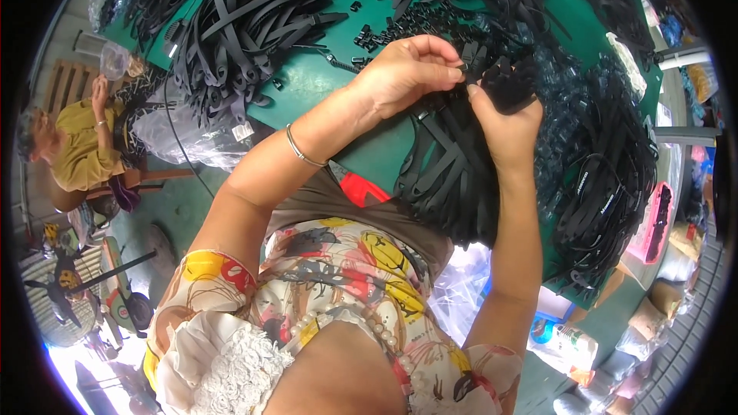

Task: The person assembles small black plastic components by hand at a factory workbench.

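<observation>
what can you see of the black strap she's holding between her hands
The black strap looks like flat, matte rubber or plastic, bunched into a dark clump. The left hand pinches its near end with its fingertips; the right hand grips it from below. It is held above the green table, over a pile of similar straps.

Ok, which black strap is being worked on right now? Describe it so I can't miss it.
On the green table, among black rubber strap piles, find the two raised hands. The left hand and right hand pinch one black strap end together, the only one lifted off the piles.

Pink package [652, 224] right; clear bag [181, 134] left.
</observation>
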Demonstrator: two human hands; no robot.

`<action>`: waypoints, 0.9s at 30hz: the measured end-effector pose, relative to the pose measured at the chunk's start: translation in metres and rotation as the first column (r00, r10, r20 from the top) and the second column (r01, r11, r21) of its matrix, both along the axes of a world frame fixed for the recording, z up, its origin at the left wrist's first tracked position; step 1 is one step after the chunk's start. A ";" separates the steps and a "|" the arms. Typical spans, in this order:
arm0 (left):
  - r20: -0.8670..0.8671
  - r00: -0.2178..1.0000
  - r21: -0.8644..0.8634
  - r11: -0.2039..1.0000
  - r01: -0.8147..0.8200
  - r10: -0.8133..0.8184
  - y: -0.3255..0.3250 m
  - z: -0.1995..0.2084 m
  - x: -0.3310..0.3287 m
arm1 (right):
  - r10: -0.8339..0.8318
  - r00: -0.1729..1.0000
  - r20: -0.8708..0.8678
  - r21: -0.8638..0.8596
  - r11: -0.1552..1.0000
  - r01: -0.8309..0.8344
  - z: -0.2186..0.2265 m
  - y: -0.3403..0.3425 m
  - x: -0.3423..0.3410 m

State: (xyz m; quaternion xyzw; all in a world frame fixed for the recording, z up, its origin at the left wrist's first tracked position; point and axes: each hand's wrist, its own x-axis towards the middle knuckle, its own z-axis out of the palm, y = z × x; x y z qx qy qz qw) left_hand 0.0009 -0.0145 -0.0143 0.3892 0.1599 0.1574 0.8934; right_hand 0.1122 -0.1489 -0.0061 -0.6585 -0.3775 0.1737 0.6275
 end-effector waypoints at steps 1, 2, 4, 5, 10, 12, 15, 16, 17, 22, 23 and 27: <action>0.007 1.000 0.028 1.000 0.001 -0.002 -0.001 0.001 0.000 | 0.002 1.000 0.015 0.005 1.000 -0.003 -0.001 0.000 0.001; 0.007 1.000 0.028 1.000 0.002 -0.002 -0.002 0.001 0.000 | 0.005 1.000 0.031 0.010 1.000 -0.006 -0.001 0.000 0.001; 0.001 1.000 0.041 0.999 -0.031 0.031 -0.004 0.002 0.001 | 0.000 0.999 0.037 -0.004 1.000 0.000 -0.001 0.000 0.001; 0.001 1.000 0.041 0.999 -0.031 0.031 -0.005 0.003 0.001 | -0.006 0.999 0.044 -0.018 1.000 0.007 0.000 0.000 0.001; -0.023 0.998 0.111 0.992 -0.056 0.058 -0.007 0.002 0.000 | -0.005 0.999 0.037 0.002 1.000 0.005 0.000 0.000 0.000; -0.025 0.998 0.132 0.990 -0.059 0.063 -0.007 0.003 0.000 | -0.005 1.000 0.014 0.009 1.000 0.005 -0.001 0.000 0.000; -0.024 0.998 0.187 0.981 -0.060 0.066 -0.007 0.002 0.001 | -0.018 0.999 0.050 0.004 1.000 0.018 0.000 0.001 -0.001; -0.022 0.998 0.221 0.973 -0.059 0.065 -0.008 0.002 0.001 | -0.025 0.998 0.057 -0.003 1.000 0.025 0.000 0.001 -0.001; -0.021 0.998 0.222 0.973 -0.057 0.064 -0.009 0.003 0.001 | -0.032 0.997 0.065 -0.010 0.999 0.033 0.000 0.001 -0.001; -0.004 0.998 0.507 0.860 -0.052 0.063 -0.011 0.001 0.002 | -0.022 0.998 0.054 0.022 1.000 0.021 0.000 0.001 -0.002; -0.004 0.998 0.508 0.860 -0.053 0.063 -0.010 0.003 0.002 | -0.007 1.000 0.022 0.053 0.999 0.006 0.001 0.001 -0.002; -0.207 0.978 0.575 0.807 0.136 -0.018 -0.002 0.015 0.003 | 0.019 0.999 0.040 0.009 1.000 -0.020 -0.003 -0.001 0.001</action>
